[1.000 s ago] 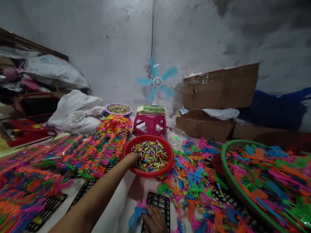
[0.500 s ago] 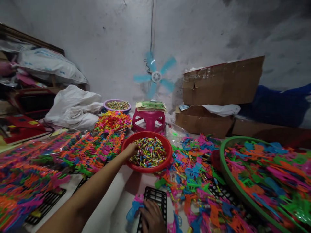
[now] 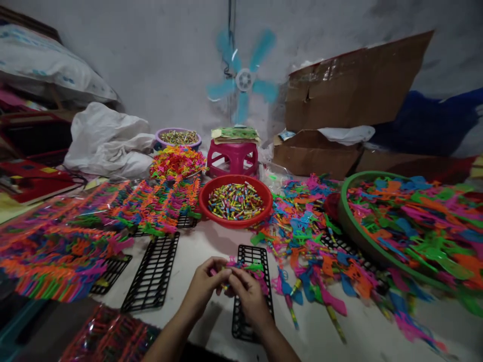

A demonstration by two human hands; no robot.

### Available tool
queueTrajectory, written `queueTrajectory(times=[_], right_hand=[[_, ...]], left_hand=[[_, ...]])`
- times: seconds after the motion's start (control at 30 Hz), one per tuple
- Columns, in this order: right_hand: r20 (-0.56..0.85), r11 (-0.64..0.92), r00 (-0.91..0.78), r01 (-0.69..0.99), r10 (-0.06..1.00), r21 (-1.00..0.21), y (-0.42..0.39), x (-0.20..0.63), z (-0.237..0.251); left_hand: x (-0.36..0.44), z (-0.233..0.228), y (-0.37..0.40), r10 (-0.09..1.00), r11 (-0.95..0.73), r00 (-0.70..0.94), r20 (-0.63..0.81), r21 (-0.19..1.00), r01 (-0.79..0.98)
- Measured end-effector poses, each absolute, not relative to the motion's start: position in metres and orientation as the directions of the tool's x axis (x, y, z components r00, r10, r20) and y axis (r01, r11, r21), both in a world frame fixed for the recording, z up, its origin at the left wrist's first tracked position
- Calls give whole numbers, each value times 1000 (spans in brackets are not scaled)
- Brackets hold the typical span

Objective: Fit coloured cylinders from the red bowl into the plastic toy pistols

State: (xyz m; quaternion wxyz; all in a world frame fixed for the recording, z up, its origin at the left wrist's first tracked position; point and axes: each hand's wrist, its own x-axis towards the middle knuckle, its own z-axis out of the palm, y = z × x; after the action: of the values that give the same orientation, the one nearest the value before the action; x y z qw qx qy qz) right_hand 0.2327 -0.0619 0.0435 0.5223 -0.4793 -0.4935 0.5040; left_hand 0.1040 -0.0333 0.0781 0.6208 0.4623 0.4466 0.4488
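Observation:
My left hand and my right hand meet above the white table, thumbs and fingertips pinched close together. Between them is a small pink plastic piece, mostly covered by the fingers. A speck of yellow shows under the thumbs, too small to name. Right behind and below my right hand lies a black plastic grid tray, with green and pink plastic pieces on it. Beyond the hands stands a red basin of small striped tubes.
Loose colourful plastic pieces spread on the right beside a green-rimmed basin. Rows of bagged pieces and another black grid tray lie left. A pink stool, a blue fan and cardboard boxes stand behind.
My left hand has come back from the red basin to meet my right hand. The right hand has risen from low over the grid tray. The view has tilted down.

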Motion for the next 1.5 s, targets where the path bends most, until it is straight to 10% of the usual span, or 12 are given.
queueTrajectory(times=[0.17, 0.3, 0.63, 0.83, 1.0, 1.5], right_hand=[[32, 35, 151, -17, 988, -999, -75, 236, 45], [121, 153, -148, 231, 982, -961, -81, 247, 52], [31, 42, -56, 212, 998, -976, -80, 237, 31], [-50, -54, -68, -58, 996, -997, -83, 227, 30], [123, 121, 77, 38, 989, -992, -86, 223, 33], [133, 126, 100, 67, 986, -990, -83, 249, 41]], left_hand=[[88, 58, -44, 901, 414, 120, -416, 744, -524], [81, 46, -53, 857, 489, 202, -474, 622, -611], [71, 48, -56, 953, 191, 212, -218, 971, 142], [83, 41, -65, 892, 433, 255, -372, 865, -253], [104, 38, -77, 812, 570, 288, -508, 583, -579], [103, 65, -70, 775, 621, 437, -457, 681, -389]])
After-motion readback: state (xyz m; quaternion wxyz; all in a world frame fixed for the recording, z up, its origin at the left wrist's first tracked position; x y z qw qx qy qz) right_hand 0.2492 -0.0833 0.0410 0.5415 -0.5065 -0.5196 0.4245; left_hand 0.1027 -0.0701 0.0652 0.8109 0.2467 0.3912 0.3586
